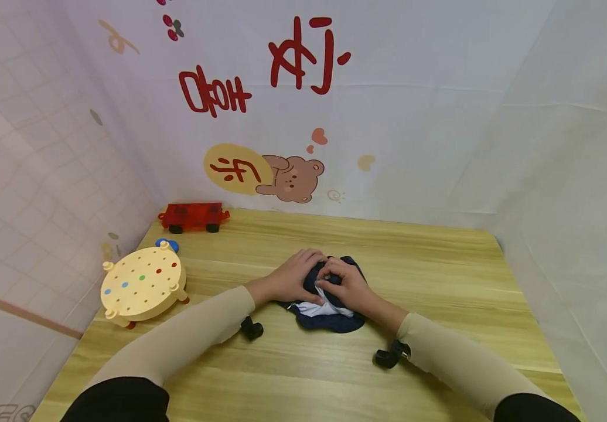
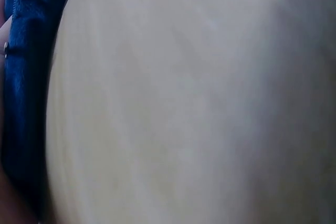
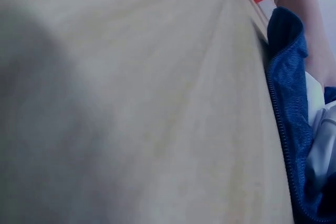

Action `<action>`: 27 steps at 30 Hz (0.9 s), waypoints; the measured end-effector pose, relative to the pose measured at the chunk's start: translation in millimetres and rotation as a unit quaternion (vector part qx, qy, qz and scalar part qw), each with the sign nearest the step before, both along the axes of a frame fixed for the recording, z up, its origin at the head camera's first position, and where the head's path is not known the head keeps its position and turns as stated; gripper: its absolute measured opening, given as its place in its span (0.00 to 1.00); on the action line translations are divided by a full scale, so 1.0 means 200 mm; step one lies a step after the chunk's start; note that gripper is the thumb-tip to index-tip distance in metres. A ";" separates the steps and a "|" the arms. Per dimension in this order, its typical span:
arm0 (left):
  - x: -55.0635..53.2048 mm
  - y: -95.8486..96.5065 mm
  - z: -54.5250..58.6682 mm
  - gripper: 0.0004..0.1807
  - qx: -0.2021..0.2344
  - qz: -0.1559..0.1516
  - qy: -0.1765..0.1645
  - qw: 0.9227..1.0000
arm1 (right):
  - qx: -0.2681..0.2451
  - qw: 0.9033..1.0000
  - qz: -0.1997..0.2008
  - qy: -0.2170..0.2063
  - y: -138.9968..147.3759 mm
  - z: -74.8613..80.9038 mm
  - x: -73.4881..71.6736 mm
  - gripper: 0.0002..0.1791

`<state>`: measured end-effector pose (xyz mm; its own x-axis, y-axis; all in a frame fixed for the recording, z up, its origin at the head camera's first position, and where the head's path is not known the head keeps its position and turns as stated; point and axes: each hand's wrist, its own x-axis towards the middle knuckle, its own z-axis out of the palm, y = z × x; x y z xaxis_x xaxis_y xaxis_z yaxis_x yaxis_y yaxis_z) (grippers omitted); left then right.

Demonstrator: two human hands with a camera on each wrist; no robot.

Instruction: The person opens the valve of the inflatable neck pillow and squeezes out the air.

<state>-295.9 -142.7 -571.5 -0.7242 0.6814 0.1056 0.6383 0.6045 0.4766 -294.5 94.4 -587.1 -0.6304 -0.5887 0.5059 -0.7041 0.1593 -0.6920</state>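
A dark blue zippered cloth pouch (image 1: pixel 330 323) with a white lining (image 1: pixel 311 309) lies unzipped on the wooden table. My left hand (image 1: pixel 294 278) holds its left side, fingers over the far part and thumb near the lining. With thumb and forefinger together, my right hand (image 1: pixel 350 288) pinches the pouch's upper part; what lies between the fingertips is too small to tell. In the left wrist view only a strip of the blue pouch (image 2: pixel 29 87) shows at the left edge. The right wrist view catches the zipper edge (image 3: pixel 281 114) and some white lining.
To the left stands a round cream pegged toy (image 1: pixel 142 281) on short legs, with a blue piece (image 1: pixel 169 244) behind it. A red toy wagon (image 1: pixel 194 217) sits at the back left. White printed cloth (image 1: pixel 414 146) walls the table (image 1: pixel 261 381) in.
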 end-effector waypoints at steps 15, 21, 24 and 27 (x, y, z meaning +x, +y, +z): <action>0.00 0.01 0.01 0.53 -0.001 -0.021 0.020 1.000 | 0.055 0.997 -0.011 0.046 0.00 0.01 0.03 0.09; 0.00 0.01 0.01 0.54 -0.024 -0.019 0.010 0.999 | 0.058 0.997 -0.002 0.051 0.00 0.00 0.01 0.10; -0.01 0.01 0.01 0.54 -0.028 -0.019 0.009 0.999 | 0.060 0.997 0.004 0.043 -0.01 0.00 0.01 0.09; -0.01 0.01 0.01 0.53 -0.027 -0.022 0.015 0.999 | 0.064 0.997 0.006 0.037 -0.01 0.01 0.01 0.08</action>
<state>-298.1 -140.7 -570.2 -0.6907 0.7176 0.0889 0.6781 0.6002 0.4241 -292.3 92.4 -584.3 -0.5871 -0.6580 0.4716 -0.7549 0.2347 -0.6124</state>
